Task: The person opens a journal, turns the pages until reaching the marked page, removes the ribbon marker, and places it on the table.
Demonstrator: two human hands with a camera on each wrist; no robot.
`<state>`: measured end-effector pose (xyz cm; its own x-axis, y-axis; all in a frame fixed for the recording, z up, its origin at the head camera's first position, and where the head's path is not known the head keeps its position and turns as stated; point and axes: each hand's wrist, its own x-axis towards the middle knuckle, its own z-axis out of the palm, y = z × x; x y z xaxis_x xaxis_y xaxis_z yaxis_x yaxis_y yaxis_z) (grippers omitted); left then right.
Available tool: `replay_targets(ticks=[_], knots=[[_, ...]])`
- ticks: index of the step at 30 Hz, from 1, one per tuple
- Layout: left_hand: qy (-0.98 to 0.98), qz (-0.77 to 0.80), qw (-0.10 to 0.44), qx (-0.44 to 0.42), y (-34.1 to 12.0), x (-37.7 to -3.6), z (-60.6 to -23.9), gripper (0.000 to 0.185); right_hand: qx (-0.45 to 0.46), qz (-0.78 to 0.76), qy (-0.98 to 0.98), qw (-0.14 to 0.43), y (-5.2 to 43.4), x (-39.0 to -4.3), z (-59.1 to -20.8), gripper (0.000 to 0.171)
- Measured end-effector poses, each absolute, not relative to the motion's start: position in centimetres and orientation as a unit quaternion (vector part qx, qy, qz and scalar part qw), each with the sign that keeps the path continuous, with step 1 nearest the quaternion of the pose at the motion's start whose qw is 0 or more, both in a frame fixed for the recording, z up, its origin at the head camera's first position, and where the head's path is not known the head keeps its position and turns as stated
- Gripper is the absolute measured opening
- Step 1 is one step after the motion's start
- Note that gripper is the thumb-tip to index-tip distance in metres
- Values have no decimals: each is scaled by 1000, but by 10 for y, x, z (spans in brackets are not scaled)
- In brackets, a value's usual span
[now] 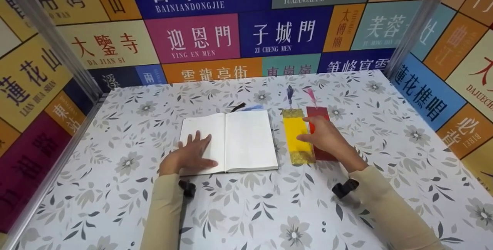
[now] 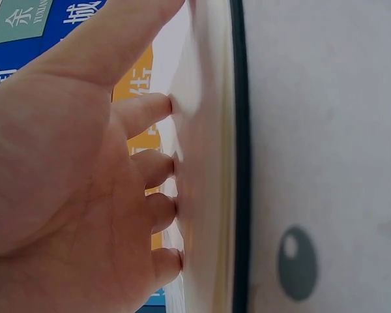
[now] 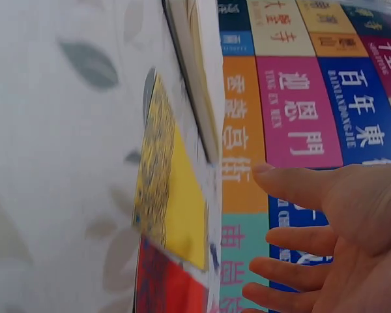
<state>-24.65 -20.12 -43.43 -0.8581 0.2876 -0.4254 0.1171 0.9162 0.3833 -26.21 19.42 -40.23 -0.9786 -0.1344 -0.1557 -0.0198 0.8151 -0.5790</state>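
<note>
A: From the head view: open notebook (image 1: 229,141) lying flat on the floral surface (image 1: 115,126), blank pages up. Left hand (image 1: 191,156) pressed on the left page, fingers straight and spread, grip wide, nothing pinched.

B: Confirmed from the left wrist: fingertips (image 2: 161,104) flat against the white page, dark cover edge of the notebook (image 2: 238,163) seen side-on. Not visible from above.

A: Just right of the notebook, yellow bookmark (image 1: 296,136) with a blue tassel, and touching it on the right, red bookmark (image 1: 321,134) with a pink tassel. Right hand (image 1: 325,136) above both, fingers relaxed and extended, grip open, holding nothing.

B: Contact with either bookmark? Hard to tell from the head view. From the right wrist: right hand (image 3: 332,235) clear of the surface, fingers loosely spread, yellow bookmark (image 3: 173,195) with patterned gold border, corner of the red bookmark (image 3: 166,287) below it.

A: Also only in the head view: a pale blue strip and a dark tab poking out behind the notebook's top edge.

B: Readable writing on the wall panels: "BAINIANDONGJIE", "YING EN MEN", "ZI CHENG MEN", "DA JIAN SI", "YUXIANGXIANG", "TONG TIAN", "LIAN HUA SHAN".
</note>
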Motion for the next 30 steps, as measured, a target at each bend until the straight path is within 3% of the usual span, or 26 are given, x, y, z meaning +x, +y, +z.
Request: replay_targets(ticks=[10,18,30], knots=[[946,185,241,108,-201,-247,-435,102,-135,-323,930,114,157,-247,-406,78],[943,197,238,122,-205,-246,-437,104,-223,-273,931,92,127,-241,-411,78],[944,197,238,119,-205,-246,-436,102,-310,-235,905,171,98,-244,-417,88]])
